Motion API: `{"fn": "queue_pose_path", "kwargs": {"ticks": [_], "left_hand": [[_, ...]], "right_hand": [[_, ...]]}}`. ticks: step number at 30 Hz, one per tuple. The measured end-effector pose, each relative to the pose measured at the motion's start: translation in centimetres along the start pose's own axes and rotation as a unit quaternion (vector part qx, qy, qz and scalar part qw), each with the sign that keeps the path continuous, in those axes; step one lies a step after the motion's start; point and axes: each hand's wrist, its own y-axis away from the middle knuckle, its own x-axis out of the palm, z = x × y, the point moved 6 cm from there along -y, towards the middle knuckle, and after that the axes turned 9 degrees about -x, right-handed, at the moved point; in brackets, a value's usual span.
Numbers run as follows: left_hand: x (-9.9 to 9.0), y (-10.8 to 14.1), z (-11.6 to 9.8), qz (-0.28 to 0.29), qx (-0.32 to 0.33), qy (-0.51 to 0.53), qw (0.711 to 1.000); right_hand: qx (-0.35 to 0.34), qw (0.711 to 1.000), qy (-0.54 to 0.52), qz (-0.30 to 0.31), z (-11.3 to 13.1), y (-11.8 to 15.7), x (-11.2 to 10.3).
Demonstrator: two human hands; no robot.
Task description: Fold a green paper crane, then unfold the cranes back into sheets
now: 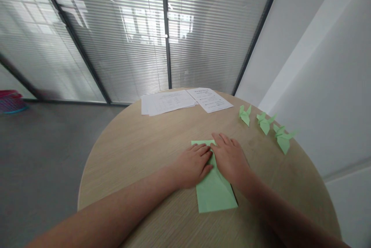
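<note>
Paper (216,195) lies inside table (121,151) edge; left hand (194,165) and right hand (230,159) press it, flattish; align sides before creasing.

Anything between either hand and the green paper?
Nothing visible does: the left hand and the right hand both rest on the green paper, while the printed sheets and folded green figures lie apart from it.

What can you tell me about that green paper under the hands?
The green paper is pale, matte and thin-looking, longer than wide, with straight edges. It lies on the wooden-looking round table, its length running away from the person. The left hand and right hand press on its far half, hiding part of it; the near end is uncovered. How many layers it has, I can't tell.
</note>
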Motion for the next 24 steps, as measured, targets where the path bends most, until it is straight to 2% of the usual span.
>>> {"fn": "queue_pose_path", "kwargs": {"ticks": [4, 8, 16, 24], "left_hand": [[0.1, 0.0, 0.1, -0.012, 0.003, -0.001, 1.0], [-0.2, -0.2, 0.0, 0.005, -0.008, -0.016, 1.0], [-1.8, 0.7, -0.4, 0.084, -0.103, -0.112, 0.985], [-1.9, 1.1, -0.8, 0.072, -0.185, -0.149, 0.969]], "right_hand": [[-0.004, 1.0, 0.013, 0.016, 0.6, 0.4, 0.4], [-0.005, 1.0, 0.011, 0.019, 0.6, 0.7, 1.0], [0.007, 0.999, -0.019, 0.042, 0.3, 1.1, 1.4], [0.011, 0.999, -0.025, 0.039, 0.4, 1.1, 1.4]]}}
